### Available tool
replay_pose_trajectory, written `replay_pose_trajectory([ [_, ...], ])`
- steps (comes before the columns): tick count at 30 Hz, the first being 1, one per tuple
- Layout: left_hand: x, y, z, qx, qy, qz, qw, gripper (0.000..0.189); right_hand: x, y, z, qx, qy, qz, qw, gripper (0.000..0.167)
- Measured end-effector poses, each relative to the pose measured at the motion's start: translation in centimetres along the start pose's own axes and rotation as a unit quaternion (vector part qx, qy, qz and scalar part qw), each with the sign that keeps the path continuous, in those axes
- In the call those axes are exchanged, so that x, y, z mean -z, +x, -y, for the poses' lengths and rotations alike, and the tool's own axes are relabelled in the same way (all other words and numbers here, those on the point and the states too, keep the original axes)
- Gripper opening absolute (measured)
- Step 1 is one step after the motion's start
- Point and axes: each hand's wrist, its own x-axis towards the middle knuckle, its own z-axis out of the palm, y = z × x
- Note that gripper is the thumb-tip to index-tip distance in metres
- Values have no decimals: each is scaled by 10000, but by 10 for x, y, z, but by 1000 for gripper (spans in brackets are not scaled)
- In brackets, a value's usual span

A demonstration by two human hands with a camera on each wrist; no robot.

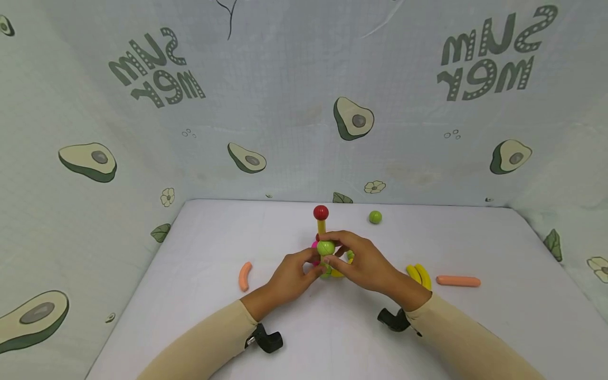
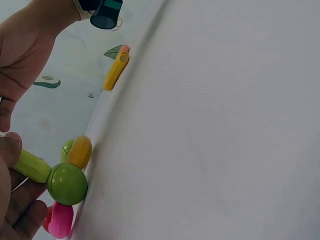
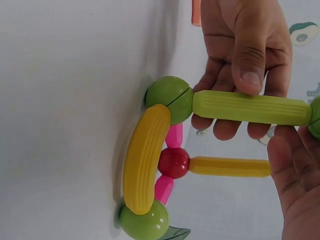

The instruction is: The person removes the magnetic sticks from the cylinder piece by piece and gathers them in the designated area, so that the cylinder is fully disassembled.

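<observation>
A light green stick (image 3: 250, 107) stands upright on a green ball (image 3: 170, 100) at the table. My left hand (image 1: 292, 277) grips this stick, thumb on one side and fingers behind. At the stick's top, my right hand (image 1: 363, 261) pinches another green ball (image 1: 325, 248) between thumb and fingers. From the base ball a curved yellow piece (image 3: 145, 160) runs to a further green ball (image 3: 145, 220). Behind are pink pieces (image 3: 164, 189) joined to a red ball (image 3: 174, 162), with a straight yellow stick (image 3: 230, 166) rising from it to a top red ball (image 1: 321, 212).
A curved peach piece (image 1: 244, 276) lies left of the hands. On the right are curved yellow pieces (image 1: 419, 275) and a straight peach stick (image 1: 458, 281). A loose green ball (image 1: 375, 217) sits near the table's back edge. Patterned cloth (image 1: 294, 105) hangs behind the white table (image 1: 214, 237).
</observation>
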Motion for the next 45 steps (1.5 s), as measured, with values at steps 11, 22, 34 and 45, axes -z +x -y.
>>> replay_pose_trajectory([
  [11, -3, 5, 5, 136, 67, 45, 9999, 31, 1, 0, 2, -108, -2, -111, 9999, 50],
  [22, -3, 7, 6, -15, 224, 99, 9997, 30, 3, 0, 3, -217, -145, -109, 9996, 49],
  [34, -2, 9, 6, -76, 418, 134, 9990, 30, 4, 2, 4, -199, -516, -155, 9983, 48],
  [45, -2, 9, 7, -79, 484, 167, 9987, 28, 4, 1, 1, -230, -402, -231, 9987, 49],
])
